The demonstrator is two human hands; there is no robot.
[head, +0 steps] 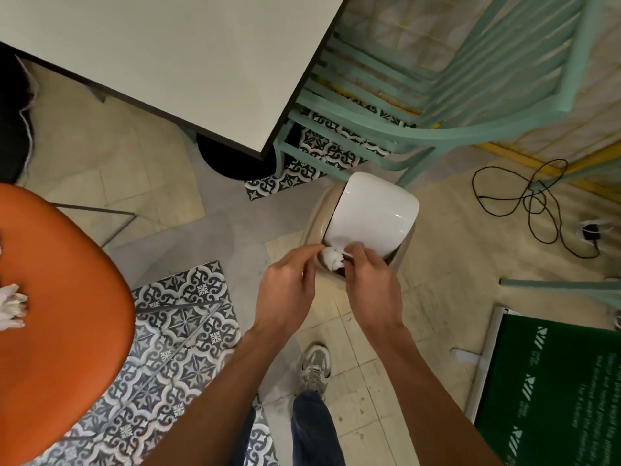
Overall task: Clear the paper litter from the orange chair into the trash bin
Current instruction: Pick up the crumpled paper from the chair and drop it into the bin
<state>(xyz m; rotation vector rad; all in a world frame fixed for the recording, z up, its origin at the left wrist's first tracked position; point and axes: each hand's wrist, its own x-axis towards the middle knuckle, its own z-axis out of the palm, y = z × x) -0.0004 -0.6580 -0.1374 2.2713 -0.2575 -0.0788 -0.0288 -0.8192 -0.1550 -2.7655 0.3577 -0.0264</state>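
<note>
A crumpled white paper wad sits at the mouth of the beige trash bin, just under the tilted white swing lid. My left hand reaches in from the left and pinches the wad with its fingertips. My right hand comes from the right, its index finger and thumb curled round the same wad, against the lid's lower edge. The orange chair fills the left side, and another piece of crumpled white paper lies on its seat at the frame's left edge.
A white table juts out above, with a teal chair behind the bin. A black cable lies looped on the floor at right. A green board lies at lower right. My foot stands near the bin.
</note>
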